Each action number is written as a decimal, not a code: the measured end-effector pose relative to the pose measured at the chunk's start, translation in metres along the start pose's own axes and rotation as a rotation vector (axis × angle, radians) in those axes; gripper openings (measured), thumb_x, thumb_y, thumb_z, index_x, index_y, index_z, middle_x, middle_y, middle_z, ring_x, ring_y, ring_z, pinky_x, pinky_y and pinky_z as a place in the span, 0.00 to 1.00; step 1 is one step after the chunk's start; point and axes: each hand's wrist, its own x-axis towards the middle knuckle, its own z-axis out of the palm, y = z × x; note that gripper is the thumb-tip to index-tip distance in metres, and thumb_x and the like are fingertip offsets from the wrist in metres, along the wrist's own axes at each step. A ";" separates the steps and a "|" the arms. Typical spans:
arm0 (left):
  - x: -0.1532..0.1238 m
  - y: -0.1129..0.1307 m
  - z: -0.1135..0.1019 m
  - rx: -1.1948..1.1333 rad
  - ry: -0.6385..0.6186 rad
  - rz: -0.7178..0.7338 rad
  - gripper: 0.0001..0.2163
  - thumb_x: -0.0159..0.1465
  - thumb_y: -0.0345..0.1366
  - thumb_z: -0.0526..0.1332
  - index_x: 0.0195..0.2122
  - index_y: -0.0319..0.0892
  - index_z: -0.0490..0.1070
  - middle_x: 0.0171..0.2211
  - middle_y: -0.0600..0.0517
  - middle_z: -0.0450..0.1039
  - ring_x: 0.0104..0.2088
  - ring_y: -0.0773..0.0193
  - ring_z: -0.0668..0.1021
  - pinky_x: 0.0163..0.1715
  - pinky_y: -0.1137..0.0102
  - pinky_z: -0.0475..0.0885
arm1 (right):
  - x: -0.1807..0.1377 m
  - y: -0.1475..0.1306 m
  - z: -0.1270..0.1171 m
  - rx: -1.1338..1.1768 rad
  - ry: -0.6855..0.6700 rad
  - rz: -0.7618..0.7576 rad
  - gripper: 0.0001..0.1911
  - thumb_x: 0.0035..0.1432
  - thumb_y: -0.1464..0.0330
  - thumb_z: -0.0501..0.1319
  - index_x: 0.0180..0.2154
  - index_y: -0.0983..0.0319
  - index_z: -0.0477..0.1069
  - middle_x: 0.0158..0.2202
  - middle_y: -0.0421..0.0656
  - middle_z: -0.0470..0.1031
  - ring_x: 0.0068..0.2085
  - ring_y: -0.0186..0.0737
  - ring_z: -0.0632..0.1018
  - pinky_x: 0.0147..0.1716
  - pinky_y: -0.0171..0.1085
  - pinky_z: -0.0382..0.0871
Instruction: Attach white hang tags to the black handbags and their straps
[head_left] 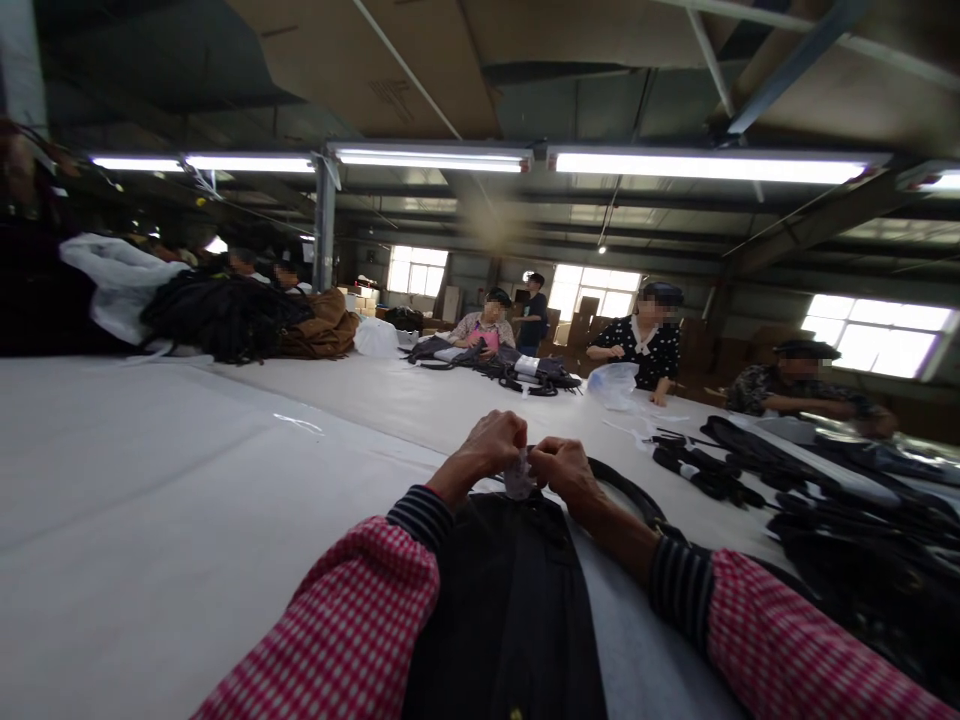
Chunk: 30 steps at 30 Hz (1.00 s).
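White table [187, 520] holds black bag [510, 600] in front, black straps [720, 488] at right, black pile [225, 315] and brown pile [322, 325] far left, dark bags [559, 377] and clear plastic [613, 385] across.

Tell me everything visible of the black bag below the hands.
The black bag looks like fabric, long, narrowing toward its far end, with a lengthwise centre panel and a gold-coloured bit near the picture's bottom edge, which crops it. It rests on the white table. At its far end, the left hand and right hand pinch translucent plastic.
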 end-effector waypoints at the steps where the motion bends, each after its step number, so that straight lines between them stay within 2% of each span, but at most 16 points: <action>1: 0.000 0.001 0.002 0.020 0.005 0.005 0.08 0.46 0.24 0.65 0.25 0.42 0.78 0.23 0.50 0.75 0.27 0.59 0.76 0.28 0.69 0.64 | 0.001 0.001 0.000 -0.004 0.002 -0.014 0.03 0.44 0.72 0.62 0.21 0.63 0.71 0.17 0.39 0.72 0.19 0.32 0.71 0.19 0.30 0.59; 6: -0.001 0.005 0.005 0.057 -0.014 0.050 0.12 0.47 0.23 0.65 0.30 0.43 0.80 0.25 0.50 0.75 0.30 0.57 0.76 0.33 0.69 0.66 | 0.005 0.010 0.000 0.001 0.017 -0.038 0.03 0.43 0.72 0.66 0.24 0.63 0.72 0.19 0.37 0.71 0.22 0.31 0.71 0.22 0.29 0.63; 11: -0.002 0.002 -0.007 -0.032 -0.088 0.081 0.18 0.44 0.23 0.65 0.36 0.43 0.80 0.23 0.56 0.73 0.28 0.61 0.74 0.32 0.70 0.65 | 0.009 0.019 -0.005 0.052 -0.031 0.187 0.08 0.49 0.72 0.59 0.21 0.62 0.62 0.17 0.38 0.67 0.15 0.26 0.62 0.14 0.28 0.49; 13: 0.000 -0.002 -0.011 -0.104 -0.111 0.049 0.17 0.42 0.22 0.64 0.34 0.42 0.79 0.22 0.57 0.72 0.26 0.64 0.73 0.29 0.72 0.65 | 0.011 0.019 -0.010 0.064 -0.085 0.257 0.08 0.49 0.73 0.58 0.22 0.61 0.59 0.18 0.37 0.66 0.15 0.24 0.59 0.13 0.27 0.46; 16: 0.002 -0.011 -0.014 -0.241 -0.138 -0.061 0.15 0.42 0.23 0.64 0.33 0.39 0.78 0.21 0.57 0.71 0.22 0.65 0.73 0.24 0.72 0.65 | 0.011 0.016 -0.020 0.042 -0.185 0.299 0.06 0.47 0.72 0.59 0.23 0.62 0.61 0.19 0.36 0.65 0.15 0.23 0.58 0.13 0.26 0.44; 19: 0.003 -0.017 -0.021 -0.378 -0.089 -0.167 0.14 0.46 0.24 0.63 0.36 0.36 0.75 0.21 0.57 0.69 0.20 0.67 0.72 0.21 0.72 0.66 | 0.009 0.011 -0.035 -0.032 -0.305 0.305 0.06 0.45 0.72 0.61 0.22 0.63 0.63 0.17 0.35 0.65 0.15 0.23 0.58 0.14 0.26 0.43; 23: -0.001 -0.012 -0.045 -0.515 -0.024 -0.158 0.14 0.48 0.27 0.64 0.37 0.36 0.73 0.24 0.56 0.69 0.23 0.69 0.73 0.22 0.75 0.67 | 0.006 0.007 -0.052 -0.144 -0.478 0.286 0.05 0.43 0.70 0.65 0.23 0.64 0.70 0.15 0.36 0.66 0.15 0.26 0.62 0.14 0.27 0.47; 26: -0.007 0.005 -0.061 -0.562 -0.150 -0.007 0.11 0.48 0.29 0.66 0.35 0.37 0.74 0.26 0.55 0.73 0.26 0.68 0.74 0.24 0.75 0.67 | 0.006 0.005 -0.061 -0.215 -0.593 0.232 0.08 0.44 0.68 0.68 0.28 0.64 0.75 0.18 0.36 0.70 0.18 0.27 0.67 0.15 0.26 0.50; 30: -0.022 0.043 -0.069 -0.386 -0.396 0.162 0.07 0.47 0.30 0.67 0.29 0.38 0.74 0.25 0.54 0.73 0.28 0.66 0.74 0.27 0.73 0.66 | 0.005 0.001 -0.075 -0.307 -0.683 0.120 0.11 0.49 0.65 0.65 0.36 0.63 0.76 0.25 0.38 0.76 0.21 0.28 0.72 0.17 0.26 0.54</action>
